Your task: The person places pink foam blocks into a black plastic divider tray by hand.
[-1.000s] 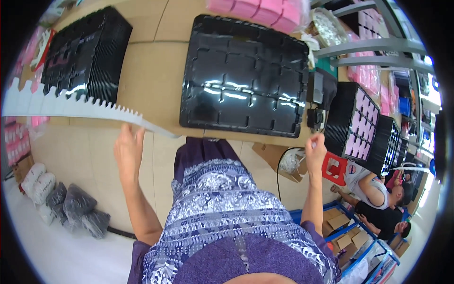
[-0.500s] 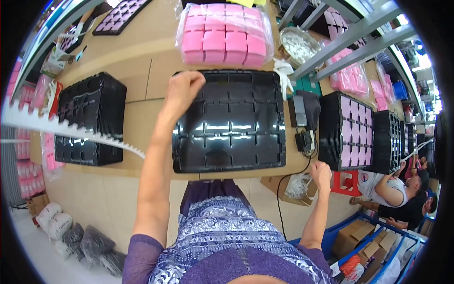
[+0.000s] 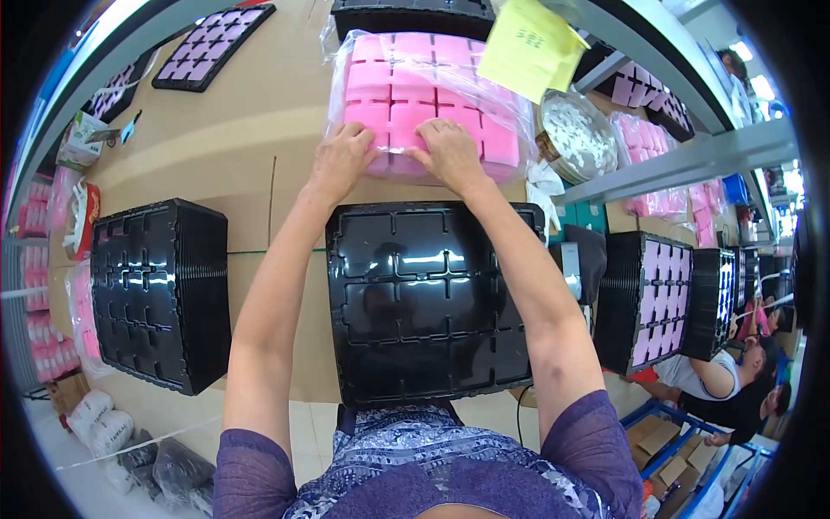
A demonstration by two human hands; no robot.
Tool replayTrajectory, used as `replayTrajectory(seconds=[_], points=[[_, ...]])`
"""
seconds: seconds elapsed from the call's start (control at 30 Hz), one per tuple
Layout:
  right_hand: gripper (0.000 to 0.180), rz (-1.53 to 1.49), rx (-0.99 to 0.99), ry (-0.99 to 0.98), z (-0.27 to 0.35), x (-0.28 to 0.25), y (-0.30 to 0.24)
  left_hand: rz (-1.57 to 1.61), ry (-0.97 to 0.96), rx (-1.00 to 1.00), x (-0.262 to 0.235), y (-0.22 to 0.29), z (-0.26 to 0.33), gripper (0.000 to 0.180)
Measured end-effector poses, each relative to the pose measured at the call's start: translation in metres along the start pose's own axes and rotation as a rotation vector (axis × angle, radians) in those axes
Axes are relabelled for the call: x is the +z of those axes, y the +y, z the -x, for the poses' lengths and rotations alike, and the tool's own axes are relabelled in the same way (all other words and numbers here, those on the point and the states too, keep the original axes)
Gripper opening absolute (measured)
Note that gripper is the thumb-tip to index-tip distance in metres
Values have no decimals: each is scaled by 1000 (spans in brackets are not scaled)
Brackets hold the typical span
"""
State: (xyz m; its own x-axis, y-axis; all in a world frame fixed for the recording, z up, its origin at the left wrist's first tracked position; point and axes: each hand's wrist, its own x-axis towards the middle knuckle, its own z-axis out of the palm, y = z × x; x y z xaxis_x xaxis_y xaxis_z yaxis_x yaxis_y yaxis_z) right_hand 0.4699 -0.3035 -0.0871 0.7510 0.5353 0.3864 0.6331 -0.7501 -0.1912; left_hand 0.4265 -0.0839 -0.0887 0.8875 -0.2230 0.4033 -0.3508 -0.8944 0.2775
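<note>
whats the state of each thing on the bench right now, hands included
left hand: fingers pressed on the bag's near edge
right hand: fingers pressed on the bag beside the left
clear bag of pink blocks: closed, full, lying flat
black tray: compartments empty, on top of a stack
left stack of black trays: top tray empty
trays at right: tilted, filled with pink blocks
yellow note: hanging from the shelf

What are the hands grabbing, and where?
Both hands, left and right, grip the near edge of the clear bag of pink blocks.
</note>
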Motion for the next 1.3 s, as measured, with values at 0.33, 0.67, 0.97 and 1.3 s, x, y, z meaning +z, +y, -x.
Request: replayTrajectory(seconds=[0.33,0.67,0.97,1.3], points=[[24,-101,-124,-127,-12,-5,18,79,1,2,-6,-20,-1,21],[17,-512,60,-401,-42,-15,45,207,-230,-98,-24,-25,-19,22],[22,-864,288,-372,-52,-11,56,287,-185,-240,-26,-27,-57,17],[28,160,30,233,-24,-17,29,340,276,-167,-49,-5,-87,17]])
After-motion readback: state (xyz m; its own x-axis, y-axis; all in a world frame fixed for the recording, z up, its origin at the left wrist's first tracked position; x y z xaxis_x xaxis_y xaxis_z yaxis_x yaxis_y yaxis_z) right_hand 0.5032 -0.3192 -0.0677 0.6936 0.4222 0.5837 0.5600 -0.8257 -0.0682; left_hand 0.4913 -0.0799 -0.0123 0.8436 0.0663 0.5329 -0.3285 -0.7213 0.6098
